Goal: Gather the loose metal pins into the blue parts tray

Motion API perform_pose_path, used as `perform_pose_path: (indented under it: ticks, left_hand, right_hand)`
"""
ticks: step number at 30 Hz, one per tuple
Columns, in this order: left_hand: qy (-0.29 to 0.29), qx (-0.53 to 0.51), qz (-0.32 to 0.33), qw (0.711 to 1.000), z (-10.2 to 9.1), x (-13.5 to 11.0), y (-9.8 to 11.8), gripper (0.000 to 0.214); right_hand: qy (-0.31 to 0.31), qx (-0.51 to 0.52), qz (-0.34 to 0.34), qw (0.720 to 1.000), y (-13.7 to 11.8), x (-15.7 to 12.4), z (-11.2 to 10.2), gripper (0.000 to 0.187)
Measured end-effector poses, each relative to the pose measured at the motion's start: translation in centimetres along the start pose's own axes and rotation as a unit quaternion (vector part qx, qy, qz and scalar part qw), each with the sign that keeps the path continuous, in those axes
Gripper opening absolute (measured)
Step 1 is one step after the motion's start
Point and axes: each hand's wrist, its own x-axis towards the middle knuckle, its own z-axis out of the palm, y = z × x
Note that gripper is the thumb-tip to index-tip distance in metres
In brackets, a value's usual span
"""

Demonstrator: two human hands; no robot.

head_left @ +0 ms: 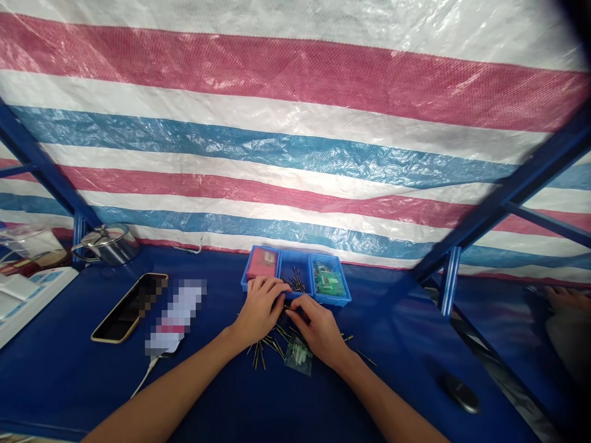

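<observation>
My left hand [261,306] and my right hand [317,328] meet over a scatter of thin dark pins [270,346] on the blue table cover. Both hands have their fingers curled and pinched together near each other, but what they pinch is too small to make out. A small clear bag [298,357] lies just under my right hand. Right behind the hands stand three little blue bins: one with a red part [262,263], one with pins [295,274], one with green boards [329,282].
A phone [130,306] and a blurred white item [178,317] with a white cable lie at the left. A metal pot [107,243] and a white device [28,294] sit at the far left. A black mouse [459,392] lies right; another person's hand [564,298] shows beyond the blue frame post [449,280].
</observation>
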Motion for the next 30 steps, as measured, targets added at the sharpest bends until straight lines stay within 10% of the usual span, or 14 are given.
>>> perform_pose_path:
  ticks: [30]
  left_hand:
    - [0.001,0.005,-0.002,1.0,0.21,0.01,-0.12,0.026]
  right_hand:
    - [-0.031,-0.016,0.003,0.999,-0.28,-0.04,0.2,0.015]
